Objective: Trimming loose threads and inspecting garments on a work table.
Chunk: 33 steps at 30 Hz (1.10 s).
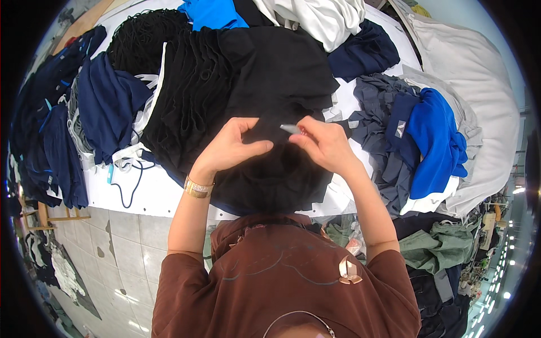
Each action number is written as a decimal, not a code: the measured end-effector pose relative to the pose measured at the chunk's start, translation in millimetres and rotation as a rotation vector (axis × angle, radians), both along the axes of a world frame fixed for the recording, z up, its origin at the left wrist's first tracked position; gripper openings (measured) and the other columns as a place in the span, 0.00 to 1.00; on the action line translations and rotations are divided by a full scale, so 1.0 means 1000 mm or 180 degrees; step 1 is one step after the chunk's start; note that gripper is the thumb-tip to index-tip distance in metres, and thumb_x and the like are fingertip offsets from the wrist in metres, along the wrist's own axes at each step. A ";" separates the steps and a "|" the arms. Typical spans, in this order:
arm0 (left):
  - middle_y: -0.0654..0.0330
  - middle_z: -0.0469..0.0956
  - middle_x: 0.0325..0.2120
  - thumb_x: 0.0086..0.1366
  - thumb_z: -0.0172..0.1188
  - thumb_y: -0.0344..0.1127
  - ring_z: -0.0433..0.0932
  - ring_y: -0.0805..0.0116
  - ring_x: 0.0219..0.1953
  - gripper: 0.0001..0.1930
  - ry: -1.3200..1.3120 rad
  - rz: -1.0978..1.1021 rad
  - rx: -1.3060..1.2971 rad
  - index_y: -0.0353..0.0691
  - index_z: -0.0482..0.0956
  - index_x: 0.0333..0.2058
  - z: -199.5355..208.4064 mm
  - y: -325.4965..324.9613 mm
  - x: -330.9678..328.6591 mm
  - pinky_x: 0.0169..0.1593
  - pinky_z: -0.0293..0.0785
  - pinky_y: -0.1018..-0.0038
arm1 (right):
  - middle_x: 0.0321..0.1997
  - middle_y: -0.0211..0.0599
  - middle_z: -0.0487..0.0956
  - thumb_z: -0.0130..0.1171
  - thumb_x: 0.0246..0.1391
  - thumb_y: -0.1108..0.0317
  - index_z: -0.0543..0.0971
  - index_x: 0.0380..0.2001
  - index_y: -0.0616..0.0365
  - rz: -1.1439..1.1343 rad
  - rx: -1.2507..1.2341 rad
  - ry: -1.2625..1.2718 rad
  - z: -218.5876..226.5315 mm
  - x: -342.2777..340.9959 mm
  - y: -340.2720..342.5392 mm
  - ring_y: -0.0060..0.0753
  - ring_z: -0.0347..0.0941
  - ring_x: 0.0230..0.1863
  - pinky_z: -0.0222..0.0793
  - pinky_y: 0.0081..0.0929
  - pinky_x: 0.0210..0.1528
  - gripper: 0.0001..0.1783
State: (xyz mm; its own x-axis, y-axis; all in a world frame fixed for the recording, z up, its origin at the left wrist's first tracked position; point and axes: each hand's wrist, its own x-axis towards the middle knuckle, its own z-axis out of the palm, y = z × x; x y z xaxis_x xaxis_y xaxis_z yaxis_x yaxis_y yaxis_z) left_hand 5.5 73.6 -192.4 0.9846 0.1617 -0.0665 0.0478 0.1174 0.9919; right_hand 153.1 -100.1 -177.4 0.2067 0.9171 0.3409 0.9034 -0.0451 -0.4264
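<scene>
Black cloth [276, 62] lies in a broad heap in front of me, with several folded layers standing at its left. Over its near part is my left hand [234, 147], thumb and forefinger apart, with nothing seen between them; the other fingers are mostly hidden. To the right of it, my right hand [324, 141] is closed on a small flat light-grey object [290, 129]. Its narrow end points toward the left hand, and a bit of red shows by the fingers. Whether it is a blade or a tag, I cannot tell.
A tangle of black cords [147, 38] and navy garments [110, 104] lie left on the white table [141, 197]. Grey cloth [375, 112] and a bright blue garment [437, 143] are piled right. White cloth [332, 19] lies at the back; green cloth [437, 245] is low right.
</scene>
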 end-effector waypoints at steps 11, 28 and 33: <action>0.56 0.77 0.21 0.61 0.60 0.39 0.75 0.70 0.23 0.14 0.0875 0.2162 0.2132 0.31 0.78 0.36 -0.031 0.005 -0.027 0.31 0.71 0.76 | 0.16 0.37 0.69 0.67 0.45 0.54 0.66 0.21 0.62 -0.2220 -0.0016 0.1600 -0.094 0.031 -0.018 0.30 0.65 0.19 0.62 0.28 0.25 0.25; 0.60 0.72 0.37 0.47 0.65 0.25 0.76 0.61 0.24 0.12 0.0347 0.1001 0.3330 0.42 0.74 0.31 -0.081 -0.091 -0.046 0.25 0.73 0.71 | 0.22 0.30 0.70 0.59 0.41 0.70 0.68 0.33 0.59 -0.3082 0.0991 0.3367 -0.129 0.048 -0.033 0.30 0.70 0.23 0.67 0.30 0.28 0.14; 0.60 0.77 0.30 0.41 0.61 0.16 0.77 0.63 0.27 0.11 -0.1081 0.2210 0.3404 0.40 0.75 0.23 -0.080 -0.072 -0.048 0.29 0.74 0.74 | 0.36 0.37 0.77 0.51 0.51 0.78 0.70 0.33 0.55 -0.2206 0.2991 0.6259 -0.102 0.038 -0.068 0.37 0.76 0.41 0.74 0.39 0.43 0.06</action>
State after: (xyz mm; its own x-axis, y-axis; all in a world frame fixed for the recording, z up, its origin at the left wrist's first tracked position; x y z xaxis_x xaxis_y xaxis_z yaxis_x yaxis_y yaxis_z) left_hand -42.6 1.7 -272.2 0.6184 0.4547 0.6409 0.0277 -0.8277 0.5604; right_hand 190.8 -167.6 -279.2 0.8193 0.3419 -0.4602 -0.5657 0.6127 -0.5519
